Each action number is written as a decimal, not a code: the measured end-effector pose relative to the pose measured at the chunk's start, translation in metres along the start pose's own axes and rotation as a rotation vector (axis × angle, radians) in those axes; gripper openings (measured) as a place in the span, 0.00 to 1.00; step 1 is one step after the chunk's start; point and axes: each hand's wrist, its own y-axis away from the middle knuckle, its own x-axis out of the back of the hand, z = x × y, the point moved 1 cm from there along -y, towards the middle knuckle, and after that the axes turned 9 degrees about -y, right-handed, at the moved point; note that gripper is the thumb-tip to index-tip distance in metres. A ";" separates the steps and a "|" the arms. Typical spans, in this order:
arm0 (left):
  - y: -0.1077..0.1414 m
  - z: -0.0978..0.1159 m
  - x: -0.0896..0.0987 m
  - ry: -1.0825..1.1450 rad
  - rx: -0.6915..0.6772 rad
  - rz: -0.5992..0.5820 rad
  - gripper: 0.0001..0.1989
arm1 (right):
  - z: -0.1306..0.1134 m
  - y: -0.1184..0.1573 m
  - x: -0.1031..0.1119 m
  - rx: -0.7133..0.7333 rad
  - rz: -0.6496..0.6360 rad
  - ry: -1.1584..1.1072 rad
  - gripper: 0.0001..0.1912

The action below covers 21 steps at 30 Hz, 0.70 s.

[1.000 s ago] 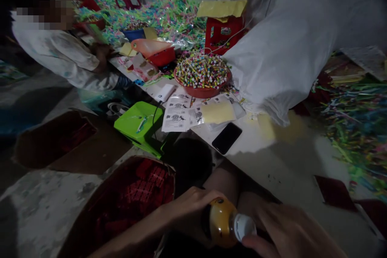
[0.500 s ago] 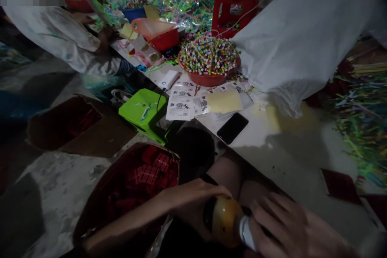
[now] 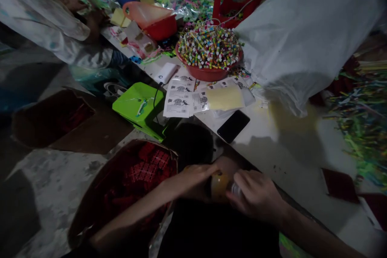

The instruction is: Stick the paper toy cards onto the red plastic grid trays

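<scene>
A bottle of orange-yellow drink [image 3: 219, 186] lies on its side low in the view, in front of my lap. My left hand [image 3: 198, 179] is wrapped round its body from the left. Fingers of my right hand [image 3: 254, 193] close over the white cap [image 3: 236, 189] at its right end. The bottle's far end is hidden behind my left hand. On the table edge beyond my hands lies a black phone [image 3: 234, 126], beside printed white label sheets [image 3: 179, 98] and a pale yellow sheet [image 3: 227, 98].
An open carton of red packets [image 3: 145, 169] stands left of my lap, with a green stool [image 3: 137, 107] behind it. A red basin of small colourful tubes [image 3: 208, 73] sits on the table. A large white sack [image 3: 296, 40] is at right. A co-worker's sleeve [image 3: 57, 20] shows upper left.
My hands and the bottle have moved up and nearer the table edge. The right hand is now drawn in closer round the cap. The view has tipped slightly downward.
</scene>
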 end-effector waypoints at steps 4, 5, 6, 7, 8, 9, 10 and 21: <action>0.002 0.004 0.012 0.066 -0.110 -0.344 0.36 | 0.001 -0.013 0.012 0.586 -0.028 -0.145 0.22; 0.003 0.005 0.011 0.080 -0.099 -0.400 0.37 | 0.001 -0.015 0.012 0.602 -0.043 -0.164 0.21; 0.005 0.005 0.010 0.099 -0.083 -0.420 0.38 | 0.002 -0.016 0.010 0.569 -0.060 -0.179 0.22; 0.007 0.004 0.007 0.121 -0.063 -0.394 0.38 | 0.002 -0.016 0.006 0.512 -0.064 -0.202 0.23; 0.009 0.002 0.003 0.140 -0.039 -0.326 0.37 | 0.002 -0.014 0.001 0.425 -0.051 -0.225 0.25; 0.010 -0.002 -0.001 0.155 -0.013 -0.226 0.36 | 0.002 -0.012 -0.006 0.309 -0.011 -0.236 0.26; 0.010 -0.008 -0.007 0.158 0.017 -0.107 0.35 | 0.003 -0.010 -0.014 0.175 0.044 -0.232 0.25; -0.054 -0.106 -0.076 -0.045 0.495 0.771 0.27 | 0.037 -0.055 -0.125 -1.013 0.093 -0.159 0.23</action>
